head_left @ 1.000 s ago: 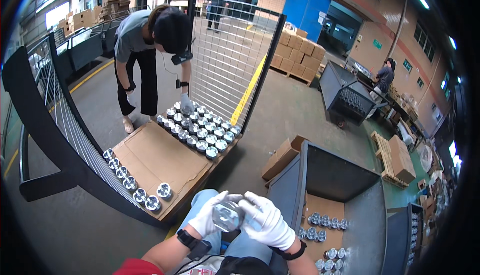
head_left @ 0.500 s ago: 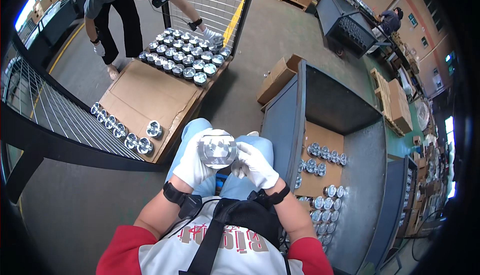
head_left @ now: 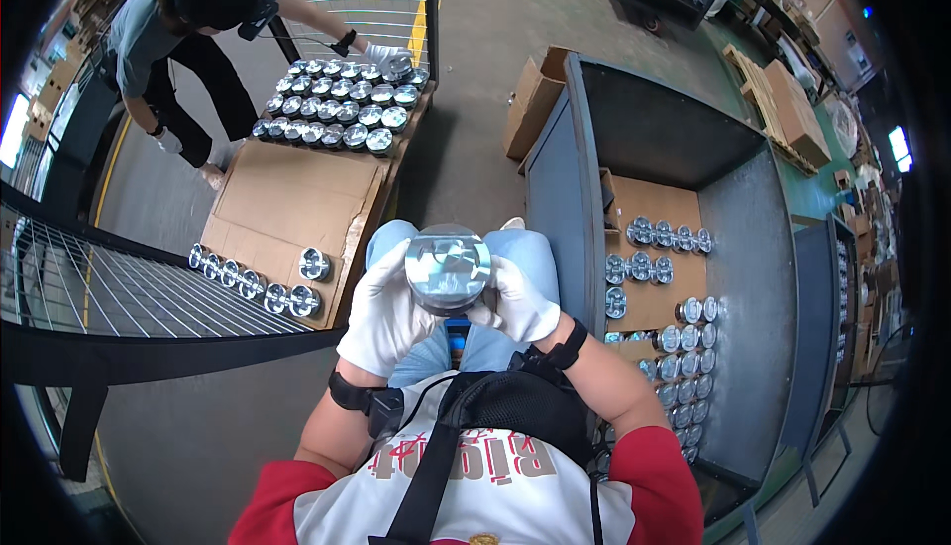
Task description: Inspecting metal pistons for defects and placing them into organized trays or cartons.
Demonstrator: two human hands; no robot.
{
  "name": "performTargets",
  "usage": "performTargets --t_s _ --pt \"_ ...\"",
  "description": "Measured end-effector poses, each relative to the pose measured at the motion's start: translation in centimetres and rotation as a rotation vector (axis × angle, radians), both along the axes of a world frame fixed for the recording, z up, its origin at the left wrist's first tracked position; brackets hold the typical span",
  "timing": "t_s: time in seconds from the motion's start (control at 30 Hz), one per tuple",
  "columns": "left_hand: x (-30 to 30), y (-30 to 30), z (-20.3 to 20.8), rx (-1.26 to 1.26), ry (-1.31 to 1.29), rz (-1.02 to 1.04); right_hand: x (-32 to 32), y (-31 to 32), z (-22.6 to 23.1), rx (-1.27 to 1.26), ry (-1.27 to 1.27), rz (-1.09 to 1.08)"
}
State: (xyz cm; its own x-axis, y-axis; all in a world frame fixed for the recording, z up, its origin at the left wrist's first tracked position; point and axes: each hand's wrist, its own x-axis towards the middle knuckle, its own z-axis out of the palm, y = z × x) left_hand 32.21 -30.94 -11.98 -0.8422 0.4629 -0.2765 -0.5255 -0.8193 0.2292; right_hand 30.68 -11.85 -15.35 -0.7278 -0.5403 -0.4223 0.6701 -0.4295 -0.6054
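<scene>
One metal piston [head_left: 449, 272] is in my grip above my lap [head_left: 530, 256], left of the grey bin [head_left: 750, 317]; my left hand [head_left: 386, 314] curls half closed around its left side; my right hand [head_left: 523, 301] bends its fingers against its lower right edge; its broad round face turns up toward me, axis running roughly toward my eyes; exact tilt I cannot tell.

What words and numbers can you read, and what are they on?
Shirt: big red and grey-brown letters across the chest; I don't copy printed words.
Metal piston in both hands: any marks are too blurred to read.
Gold patch low on the shirt: too small to read.
</scene>
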Motion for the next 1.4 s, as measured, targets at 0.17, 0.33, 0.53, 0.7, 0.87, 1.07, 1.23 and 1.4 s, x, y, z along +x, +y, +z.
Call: performTargets --t_s 0.17,0.33,0.53,0.7,0.87,1.07,1.23,1.4 --pt "-0.5 -0.5 -3.5 0.072 -0.069 0.093 -0.2 -0.2 0.2 -0.035 0.001 -0.026" --pt "0.2 -0.6 -2.8 0.015 0.018 0.101 0.2 -0.7 0.6 0.081 0.084 -0.048" --pt "0.7 -0.9 -2.3 -0.127 0.092 0.074 0.8 -0.2 0.9 0.165 0.200 -0.041" --pt "0.4 0.0 -2.2 -0.140 -0.151 -0.035 0.2 -0.6 -0.1 0.607 1.105 -0.352" --pt "0.9 0.5 -2.2 0.249 -0.037 -0.235 0.0 -0.1 1.5 0.774 1.538 -0.389" --pt "1.2 0.6 -2.4 0.281 -0.044 -0.139 -0.6 0.1 1.5 0.757 1.517 -0.349" --pt "1.5 0.5 -1.8 0.104 0.009 -0.030 -0.7 0.1 1.1 0.750 1.477 -0.335" --pt "1.7 0.4 -1.9 0.084 0.014 -0.059 -0.1 0.0 1.5 0.723 1.371 -0.289"
